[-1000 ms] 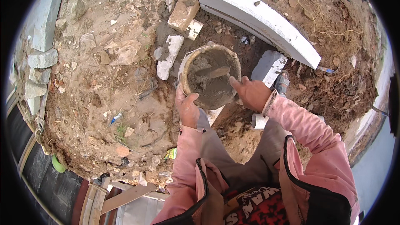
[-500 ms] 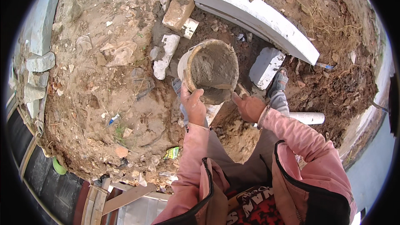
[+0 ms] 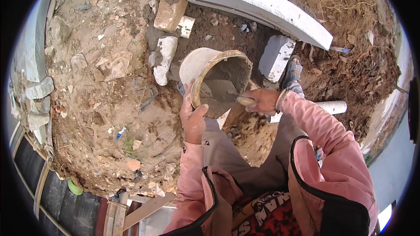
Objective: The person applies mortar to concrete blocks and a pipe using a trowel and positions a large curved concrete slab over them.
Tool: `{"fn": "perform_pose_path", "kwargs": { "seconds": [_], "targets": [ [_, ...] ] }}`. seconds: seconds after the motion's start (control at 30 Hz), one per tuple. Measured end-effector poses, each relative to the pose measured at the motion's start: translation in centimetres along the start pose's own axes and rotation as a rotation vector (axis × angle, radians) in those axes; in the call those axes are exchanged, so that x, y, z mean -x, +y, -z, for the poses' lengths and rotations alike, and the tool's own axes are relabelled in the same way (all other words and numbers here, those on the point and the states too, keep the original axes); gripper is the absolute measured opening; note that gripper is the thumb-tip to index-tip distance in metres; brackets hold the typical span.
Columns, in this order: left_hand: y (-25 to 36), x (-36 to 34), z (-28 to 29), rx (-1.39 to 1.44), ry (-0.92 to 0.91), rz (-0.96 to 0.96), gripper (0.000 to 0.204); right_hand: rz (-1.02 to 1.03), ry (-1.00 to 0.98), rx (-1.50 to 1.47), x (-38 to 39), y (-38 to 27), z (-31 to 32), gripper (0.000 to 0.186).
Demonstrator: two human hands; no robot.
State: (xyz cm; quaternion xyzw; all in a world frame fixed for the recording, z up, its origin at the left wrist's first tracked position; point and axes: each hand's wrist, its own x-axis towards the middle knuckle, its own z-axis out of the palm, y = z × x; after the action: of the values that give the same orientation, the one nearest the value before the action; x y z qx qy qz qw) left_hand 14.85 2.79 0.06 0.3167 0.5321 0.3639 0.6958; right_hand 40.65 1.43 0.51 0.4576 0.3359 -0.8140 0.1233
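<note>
A white bucket (image 3: 196, 62) with grey wet mortar inside is tipped sideways at the middle of the view, its mouth toward my right. My left hand (image 3: 191, 116) grips its lower left side and rim. My right hand (image 3: 262, 101) is closed round the wooden handle of a trowel (image 3: 217, 91), whose blade lies inside the bucket against the mortar.
A long curved-looking white block (image 3: 256, 4) lies beyond the bucket, with a short white block (image 3: 275, 57), a brick (image 3: 169, 11) and a white chunk (image 3: 164, 61) around it. A white pipe (image 3: 332, 108), my sandalled foot (image 3: 292, 75), loose dirt and rubble surround me. Stacked stones (image 3: 40, 91) line the left.
The bucket has tilted further, showing more of its outer wall. My right hand and the trowel have turned, with the blade lower in the bucket. The view has shifted slightly.
</note>
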Motion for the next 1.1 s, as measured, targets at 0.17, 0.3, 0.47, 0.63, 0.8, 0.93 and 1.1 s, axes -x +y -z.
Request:
{"fn": "perform_pose_path", "kwargs": {
  "seconds": [0.17, 0.3, 0.47, 0.63, 0.8, 0.93, 1.1],
  "targets": [
    [-1.1, 0.2, 1.1, 0.369, 0.179, 0.143, 0.075, 0.280, -0.073, -0.519, -2.2, 6.0, -3.1, 0.061],
    [-3.2, 1.3, 4.8, 0.429, 0.396, 0.121, 0.076, 0.338, -0.050, -0.713, -2.0, 4.7, -4.6, 0.062],
    [-2.3, 4.9, 8.9, 0.434, 0.571, 0.132, 0.081, 0.466, 0.297, -0.903, -3.3, 3.1, -8.4, 0.065],
    [-0.8, 9.1, 14.8, 0.397, 0.699, 0.139, 0.082, 0.431, 0.840, -0.925, -11.0, -3.0, -11.2, 0.066],
    [1.0, 10.0, 16.6, 0.373, 0.740, 0.140, 0.083, 0.313, 1.265, -0.623, -27.8, -10.1, -5.9, 0.051],
    [1.0, 10.1, 17.4, 0.418, 0.776, 0.146, 0.085, 0.277, 1.236, -0.635, -32.8, -12.2, -3.0, 0.044],
    [0.1, 10.1, 17.1, 0.460, 0.810, 0.137, 0.084, 0.343, 0.780, -1.243, -25.2, -11.4, -1.9, 0.031]
  ]
}}
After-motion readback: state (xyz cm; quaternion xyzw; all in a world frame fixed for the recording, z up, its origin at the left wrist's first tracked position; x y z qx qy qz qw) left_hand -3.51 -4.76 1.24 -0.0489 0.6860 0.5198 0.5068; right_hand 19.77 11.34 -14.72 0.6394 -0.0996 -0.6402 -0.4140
